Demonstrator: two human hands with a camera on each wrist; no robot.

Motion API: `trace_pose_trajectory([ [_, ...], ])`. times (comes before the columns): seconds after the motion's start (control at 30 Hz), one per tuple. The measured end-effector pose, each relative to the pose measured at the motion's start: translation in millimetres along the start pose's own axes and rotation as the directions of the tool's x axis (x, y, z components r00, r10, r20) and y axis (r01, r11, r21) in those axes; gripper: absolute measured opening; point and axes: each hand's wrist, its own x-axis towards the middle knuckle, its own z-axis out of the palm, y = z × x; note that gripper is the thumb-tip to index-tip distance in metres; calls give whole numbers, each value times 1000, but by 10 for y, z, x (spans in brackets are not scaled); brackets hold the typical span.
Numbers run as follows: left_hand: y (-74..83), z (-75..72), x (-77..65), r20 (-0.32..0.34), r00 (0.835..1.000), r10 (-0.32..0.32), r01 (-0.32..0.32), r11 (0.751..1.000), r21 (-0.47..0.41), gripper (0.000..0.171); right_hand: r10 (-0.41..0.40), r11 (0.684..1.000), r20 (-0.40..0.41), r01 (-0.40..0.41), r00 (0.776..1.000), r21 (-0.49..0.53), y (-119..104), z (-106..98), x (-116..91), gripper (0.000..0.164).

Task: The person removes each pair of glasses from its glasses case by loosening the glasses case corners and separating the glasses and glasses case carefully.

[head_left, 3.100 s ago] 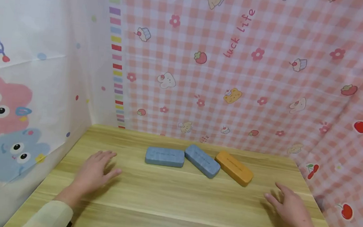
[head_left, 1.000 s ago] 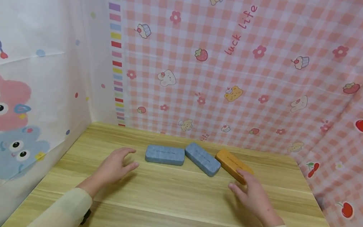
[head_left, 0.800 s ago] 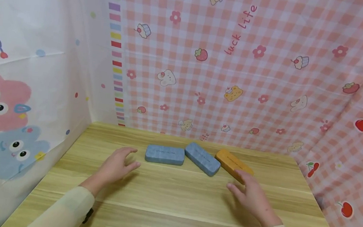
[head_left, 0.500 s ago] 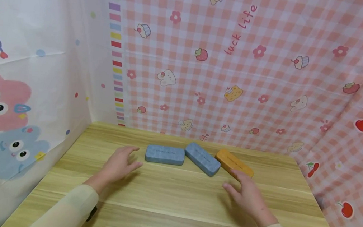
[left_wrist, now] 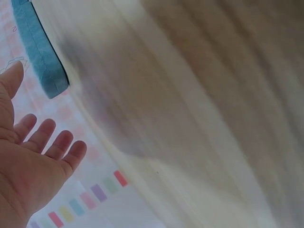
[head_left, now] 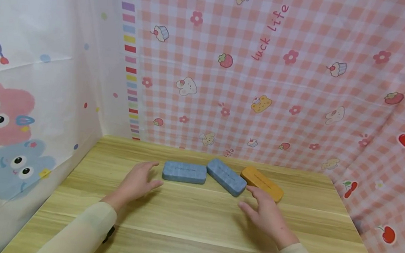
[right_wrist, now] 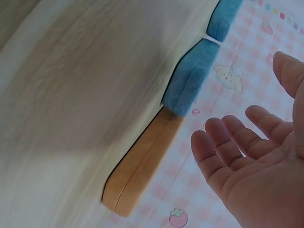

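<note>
Three oblong glasses cases lie in a row toward the back of the table. The left blue case (head_left: 184, 172) lies straight. The middle blue case (head_left: 226, 178) and the orange case (head_left: 263, 183) slant down to the right. My left hand (head_left: 135, 183) hovers left of the row, fingers spread and holding nothing; its fingertips are near the left case's end. With fingers extended, my right hand (head_left: 266, 213) is in front of the orange case, its index fingertip at the middle case's near corner. In the right wrist view, a seam runs along the orange case (right_wrist: 142, 164).
The wood-grain table (head_left: 179, 229) ends at a pink checked cloth (head_left: 207, 74) hanging behind the cases. A white cartoon-printed cloth (head_left: 63, 102) hangs along the left side. The checked cloth continues down the right side.
My right hand has moved left from the table's right side, passing in front of the orange case. My left hand has moved right, closer to the left blue case. The cases have stayed put.
</note>
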Motion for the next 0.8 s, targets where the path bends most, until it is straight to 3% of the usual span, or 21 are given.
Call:
trace_pose_trajectory([
  [0.37,66,102,160,34,999,-15,15,1000,3,81,4,1000,77,-6,997,29,-121,152,75,64],
  [0.8,120,217,292,42,999,-21,18,997,74,84,20,999,139,-25,990,28,-244,310,96,61],
])
